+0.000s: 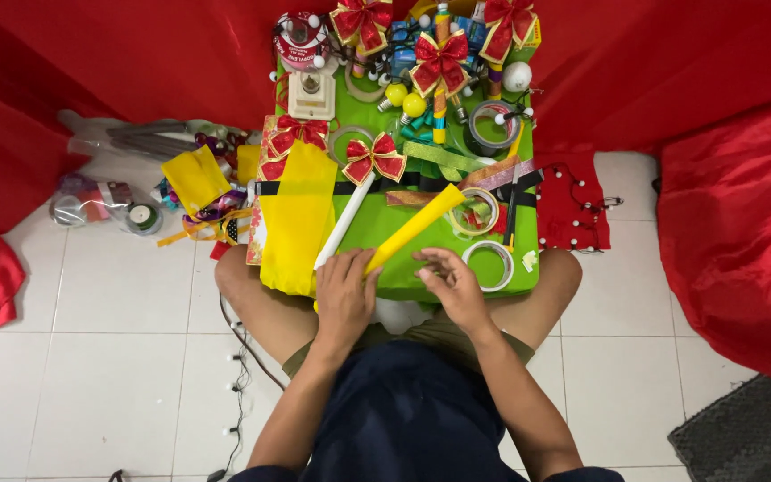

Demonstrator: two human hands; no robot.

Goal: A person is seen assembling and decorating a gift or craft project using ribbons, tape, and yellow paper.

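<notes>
The left hand [345,290] curls palm-down around the near end of a rolled yellow paper tube [414,228], which slants up and away to the right. The right hand [451,284], just beside it, hovers with fingers loosely bent, holding nothing. Both are at the near edge of the green tabletop [421,281]; a clear tape ring [491,265] lies just right of the right hand.

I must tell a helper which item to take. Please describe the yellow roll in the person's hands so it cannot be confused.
Find the green table over the person's knees. At its near edge, the left hand grips a tight yellow paper roll slanting up to the right. Unlike the flat yellow sheet and the white tube to its left, it is rolled and yellow.
</notes>
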